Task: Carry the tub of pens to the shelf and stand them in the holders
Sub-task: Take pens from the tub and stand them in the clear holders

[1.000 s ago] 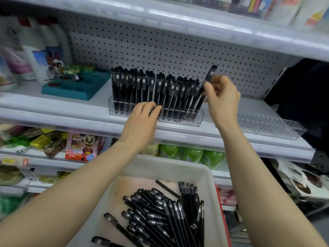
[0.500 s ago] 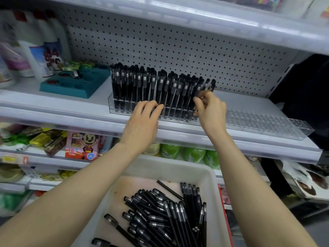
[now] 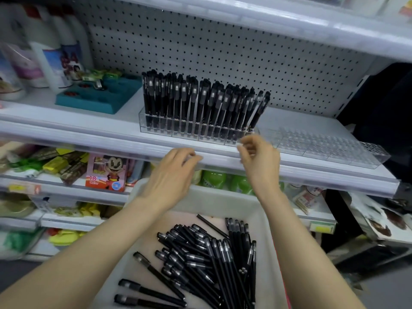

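Black capped pens [image 3: 211, 259] with silver bands lie loose in the pale tub [image 3: 223, 195] under my arms. More pens stand packed in the clear holder [image 3: 156, 128] on the shelf [image 3: 66, 121], and the rightmost ones lean. A second clear holder [image 3: 323, 146] sits just beside it. My left grip [image 3: 171, 175] is loosely curled at the shelf lip, holding nothing. My right grip [image 3: 259, 161] is half curled and probably empty, but it's blurred.

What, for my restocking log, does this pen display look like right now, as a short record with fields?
Filled holder: clear acrylic pen holder on white shelf, packed with standing black capped pens
Empty holder: second clear acrylic holder to its right, no pens
Tub: white plastic tub, loose black pens lying inside
Left hand: empty, fingers relaxed, at shelf's front edge
Right hand: empty, fingers loosely curled, near filled holder's right end
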`<state>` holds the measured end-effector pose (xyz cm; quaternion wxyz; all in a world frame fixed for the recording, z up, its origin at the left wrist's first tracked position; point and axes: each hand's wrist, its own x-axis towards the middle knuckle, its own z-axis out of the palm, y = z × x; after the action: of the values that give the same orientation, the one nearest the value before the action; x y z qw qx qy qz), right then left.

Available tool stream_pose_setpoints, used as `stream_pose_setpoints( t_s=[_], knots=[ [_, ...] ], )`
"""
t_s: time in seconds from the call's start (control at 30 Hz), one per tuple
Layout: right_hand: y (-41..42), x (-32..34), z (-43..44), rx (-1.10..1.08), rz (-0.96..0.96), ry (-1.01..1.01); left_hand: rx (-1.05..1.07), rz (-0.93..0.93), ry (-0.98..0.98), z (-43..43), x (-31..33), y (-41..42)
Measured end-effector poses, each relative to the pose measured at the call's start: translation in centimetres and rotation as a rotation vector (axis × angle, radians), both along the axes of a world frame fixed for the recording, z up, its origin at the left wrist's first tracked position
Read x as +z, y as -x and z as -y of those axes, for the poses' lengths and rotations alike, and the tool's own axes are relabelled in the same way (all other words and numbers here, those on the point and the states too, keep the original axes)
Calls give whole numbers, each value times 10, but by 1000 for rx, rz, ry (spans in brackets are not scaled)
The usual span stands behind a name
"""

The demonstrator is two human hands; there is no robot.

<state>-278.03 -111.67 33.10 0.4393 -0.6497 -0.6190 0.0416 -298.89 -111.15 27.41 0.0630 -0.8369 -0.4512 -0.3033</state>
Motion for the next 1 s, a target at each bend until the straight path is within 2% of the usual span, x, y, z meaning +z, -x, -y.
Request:
stream_pose_setpoints(
  t_s=[0.23, 0.47, 0.6, 0.73, 0.87, 1.0],
  knots=[
    [23, -83, 38, 202, 241, 451, 59, -84, 108, 20, -57, 15],
    [26, -106, 50, 260, 723, 769, 63, -110, 79, 17, -72, 15],
    [30, -108, 50, 264, 776, 757, 59, -126, 71, 17, -72, 15],
    [33, -96, 49, 295, 608, 637, -40, -118, 67, 20, -62, 15],
    [37, -76, 48, 339, 480, 514, -155, -209, 4, 23, -43, 8],
    [34, -53, 45, 343, 453, 420, -149, -232, -56, 18, -37, 4]
  ],
)
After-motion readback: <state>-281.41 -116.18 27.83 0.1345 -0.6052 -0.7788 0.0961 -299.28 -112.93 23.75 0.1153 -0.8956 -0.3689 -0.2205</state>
